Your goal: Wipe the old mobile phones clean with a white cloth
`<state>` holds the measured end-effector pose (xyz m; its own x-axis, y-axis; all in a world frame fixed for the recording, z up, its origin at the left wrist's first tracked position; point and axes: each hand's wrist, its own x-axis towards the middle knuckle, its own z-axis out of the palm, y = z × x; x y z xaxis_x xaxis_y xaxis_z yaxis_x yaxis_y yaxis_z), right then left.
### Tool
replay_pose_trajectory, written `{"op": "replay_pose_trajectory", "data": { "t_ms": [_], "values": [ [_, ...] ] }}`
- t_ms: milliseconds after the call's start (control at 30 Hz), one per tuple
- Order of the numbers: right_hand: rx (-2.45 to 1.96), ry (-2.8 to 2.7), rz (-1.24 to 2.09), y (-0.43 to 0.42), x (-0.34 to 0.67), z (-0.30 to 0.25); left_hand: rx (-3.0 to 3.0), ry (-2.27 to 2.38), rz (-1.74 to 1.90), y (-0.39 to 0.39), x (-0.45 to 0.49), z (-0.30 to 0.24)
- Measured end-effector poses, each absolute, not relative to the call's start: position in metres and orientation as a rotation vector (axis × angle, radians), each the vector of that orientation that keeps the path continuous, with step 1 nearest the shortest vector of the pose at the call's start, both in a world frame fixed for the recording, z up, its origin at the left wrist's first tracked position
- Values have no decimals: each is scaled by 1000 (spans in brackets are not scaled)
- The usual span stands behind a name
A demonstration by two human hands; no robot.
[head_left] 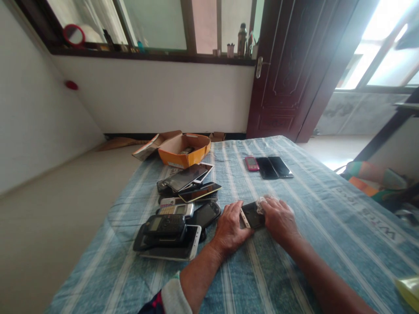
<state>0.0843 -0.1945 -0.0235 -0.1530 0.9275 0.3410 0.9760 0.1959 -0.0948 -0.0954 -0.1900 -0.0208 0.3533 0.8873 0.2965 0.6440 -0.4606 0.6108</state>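
Blue striped cloth [330, 205] covers the surface I am looking down on, with a white wall [163, 96] and a dark red door [281, 96] behind it. Through the head camera I see both of the person's hands near the middle, close together on one dark phone [254, 214] that lies flat on the cloth. I make out the left hand [231, 224] clamped on the phone's left end, thumb at the near edge and fingers over the far one; a pale strip [245, 218] shows beside it. On the other end I see the right hand [280, 220] with its fingers closed on a crumpled white wad [261, 206], which touches the phone's far right corner.

To the left of the hands I have a loose heap of phones, among them a black handset [165, 226] resting on a white-edged phone [195, 244] and a pale keypad phone [176, 210]. Beyond the heap sits an open orange box [183, 161]. Farther up on the right, I find a pink phone [252, 164] just beside two dark slabs [279, 167] lying side by side.
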Motion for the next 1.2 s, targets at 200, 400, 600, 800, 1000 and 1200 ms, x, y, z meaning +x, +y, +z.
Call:
{"op": "replay_pose_trajectory", "data": {
  "t_ms": [200,400,600,800,1000,1200],
  "values": [
    [-1564,-2202,-254,-228,78,-35,2244,1345,856,-190,-95,-21],
    [-1751,-2125,-254,-228,97,-31,2219,1349,854,-191,-95,-21],
    [-1749,-2070,-373,-223,106,-33,2200,1362,827,-191,-95,-17],
    [-1461,-2144,-359,-226,94,-38,2212,1372,819,-190,-94,-18],
    [-1254,-2189,-304,-229,83,-39,2229,1362,840,-190,-95,-20],
    [-1253,-2183,-279,-230,81,-38,2204,1341,884,-189,-96,-23]
  ]
}}
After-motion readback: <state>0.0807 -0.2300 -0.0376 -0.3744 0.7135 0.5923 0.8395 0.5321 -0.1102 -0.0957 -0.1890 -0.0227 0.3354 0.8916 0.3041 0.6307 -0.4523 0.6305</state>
